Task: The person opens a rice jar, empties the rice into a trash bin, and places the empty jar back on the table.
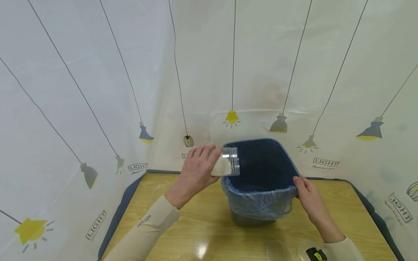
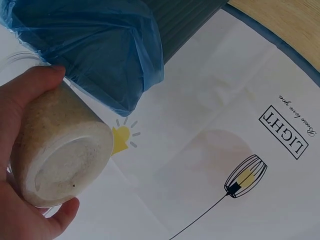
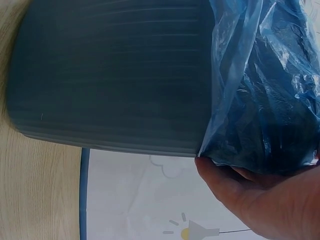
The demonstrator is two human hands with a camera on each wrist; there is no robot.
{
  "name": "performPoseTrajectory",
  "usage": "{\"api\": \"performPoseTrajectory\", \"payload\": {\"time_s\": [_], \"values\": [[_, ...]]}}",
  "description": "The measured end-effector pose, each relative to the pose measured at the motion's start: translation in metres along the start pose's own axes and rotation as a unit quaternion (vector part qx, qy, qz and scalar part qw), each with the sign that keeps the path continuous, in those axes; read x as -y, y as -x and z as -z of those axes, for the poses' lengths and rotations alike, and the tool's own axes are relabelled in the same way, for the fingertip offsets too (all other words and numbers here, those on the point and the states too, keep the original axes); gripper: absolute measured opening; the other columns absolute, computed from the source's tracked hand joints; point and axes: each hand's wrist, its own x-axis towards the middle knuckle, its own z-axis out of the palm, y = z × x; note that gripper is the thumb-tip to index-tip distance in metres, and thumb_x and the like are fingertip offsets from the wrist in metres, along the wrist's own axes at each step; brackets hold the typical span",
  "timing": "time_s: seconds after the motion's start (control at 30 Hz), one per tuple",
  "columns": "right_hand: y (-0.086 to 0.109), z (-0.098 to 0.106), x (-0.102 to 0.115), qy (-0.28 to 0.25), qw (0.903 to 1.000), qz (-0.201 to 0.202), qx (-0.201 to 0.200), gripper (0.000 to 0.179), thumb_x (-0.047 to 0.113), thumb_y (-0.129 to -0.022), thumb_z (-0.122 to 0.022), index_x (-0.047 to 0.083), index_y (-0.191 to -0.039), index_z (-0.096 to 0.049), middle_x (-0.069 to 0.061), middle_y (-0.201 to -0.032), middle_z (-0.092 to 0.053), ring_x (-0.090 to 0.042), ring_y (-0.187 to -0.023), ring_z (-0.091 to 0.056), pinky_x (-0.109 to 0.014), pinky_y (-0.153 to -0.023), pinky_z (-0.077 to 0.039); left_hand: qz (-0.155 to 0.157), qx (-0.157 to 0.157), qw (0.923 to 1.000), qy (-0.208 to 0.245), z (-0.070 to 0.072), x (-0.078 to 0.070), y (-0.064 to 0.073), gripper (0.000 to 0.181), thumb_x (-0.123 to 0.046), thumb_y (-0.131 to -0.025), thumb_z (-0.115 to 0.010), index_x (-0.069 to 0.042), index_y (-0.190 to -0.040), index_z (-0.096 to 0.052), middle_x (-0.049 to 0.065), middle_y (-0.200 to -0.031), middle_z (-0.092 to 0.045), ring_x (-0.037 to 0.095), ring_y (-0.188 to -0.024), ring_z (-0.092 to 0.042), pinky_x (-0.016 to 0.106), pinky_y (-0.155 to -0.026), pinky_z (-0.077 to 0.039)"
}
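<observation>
My left hand (image 1: pixel 199 166) grips a clear jar (image 2: pixel 65 145) that holds a pale, grainy substance. The jar lies on its side, its threaded mouth over the left rim of a dark bin (image 1: pixel 254 219). A blue plastic bag (image 1: pixel 261 203) lines the bin and folds down over its outside. At the bin's right edge, my right hand (image 1: pixel 310 201) pinches the rim and the bag, thumb on top. In the right wrist view the fingers are partly hidden beneath the bag. The bottom of the bin's inside is too dark to make out.
The bin stands on a wooden table (image 1: pixel 196 224). Clear round lids (image 1: pixel 279 251) lie near the front edge, with a black and yellow item (image 1: pixel 316 254) beside them. Another clear disc (image 1: pixel 160 191) is at the left. A white sheet (image 1: pixel 202 72) printed with lamps surrounds the table.
</observation>
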Motion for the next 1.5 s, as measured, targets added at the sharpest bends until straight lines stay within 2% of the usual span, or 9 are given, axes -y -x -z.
{"api": "performPoseTrajectory", "payload": {"time_s": [0.07,0.17,0.57,0.8,1.0,1.3,1.5], "values": [[-0.0003,0.0003,-0.0005,0.000,1.0000,-0.005,0.003,0.072,0.040,-0.113,-0.027,-0.016,-0.156,-0.015,-0.037,-0.163,-0.014,-0.050,-0.149,-0.024,-0.055,-0.108,-0.045,-0.002,0.000,1.0000,-0.001,0.0005,-0.0005,-0.0007,0.080,-0.038,-0.075,-0.091,-0.012,-0.139,-0.051,0.014,-0.131,-0.061,0.033,-0.117,-0.061,0.049,-0.096,-0.051],[-0.0007,0.0005,-0.0011,0.001,1.0000,-0.006,0.002,0.072,0.040,-0.113,-0.027,-0.016,-0.157,-0.014,-0.037,-0.163,-0.014,-0.050,-0.149,-0.023,-0.059,-0.109,-0.041,-0.003,0.000,1.0000,-0.004,0.0009,-0.0012,-0.0014,0.080,-0.037,-0.075,-0.091,-0.012,-0.140,-0.051,0.014,-0.131,-0.061,0.033,-0.117,-0.060,0.049,-0.096,-0.051],[0.0011,-0.0010,0.0004,0.006,1.0000,-0.001,-0.001,0.070,0.039,-0.114,-0.026,-0.015,-0.157,-0.016,-0.037,-0.162,-0.018,-0.051,-0.148,-0.026,-0.060,-0.108,-0.042,-0.014,0.009,0.9995,-0.028,0.0003,-0.0043,-0.0032,0.084,-0.039,-0.075,-0.091,-0.013,-0.143,-0.049,0.013,-0.132,-0.060,0.032,-0.117,-0.060,0.048,-0.099,-0.050],[0.0010,-0.0013,0.0002,0.002,1.0000,-0.002,0.001,0.070,0.039,-0.114,-0.026,-0.015,-0.157,-0.016,-0.038,-0.162,-0.018,-0.051,-0.148,-0.027,-0.060,-0.108,-0.042,-0.035,0.001,0.9982,-0.048,0.0000,-0.0041,-0.0044,0.081,-0.034,-0.076,-0.089,-0.012,-0.143,-0.049,0.015,-0.133,-0.060,0.033,-0.117,-0.060,0.048,-0.098,-0.049],[0.0007,-0.0013,-0.0009,0.000,1.0000,0.001,0.000,0.069,0.039,-0.114,-0.026,-0.015,-0.157,-0.017,-0.038,-0.161,-0.020,-0.050,-0.147,-0.028,-0.059,-0.108,-0.043,-0.041,0.000,0.9977,-0.054,-0.0007,-0.0041,-0.0045,0.079,-0.032,-0.079,-0.087,-0.011,-0.145,-0.049,0.015,-0.134,-0.059,0.032,-0.119,-0.059,0.048,-0.099,-0.048],[0.0015,-0.0011,-0.0009,0.003,1.0000,0.004,-0.002,0.069,0.039,-0.114,-0.026,-0.015,-0.156,-0.019,-0.038,-0.160,-0.023,-0.050,-0.146,-0.030,-0.058,-0.107,-0.044,-0.050,-0.016,0.9965,-0.065,-0.0014,-0.0036,-0.0042,0.079,-0.031,-0.076,-0.089,-0.011,-0.143,-0.051,0.015,-0.133,-0.060,0.032,-0.118,-0.059,0.048,-0.098,-0.049],[0.0018,-0.0020,0.0004,-0.003,1.0000,0.003,-0.003,0.070,0.038,-0.114,-0.026,-0.016,-0.156,-0.018,-0.039,-0.160,-0.023,-0.050,-0.145,-0.031,-0.059,-0.108,-0.043,-0.044,0.002,0.9966,-0.070,0.0017,-0.0057,-0.0041,0.081,-0.034,-0.078,-0.089,-0.012,-0.144,-0.048,0.014,-0.136,-0.059,0.032,-0.121,-0.057,0.047,-0.102,-0.047]]}}
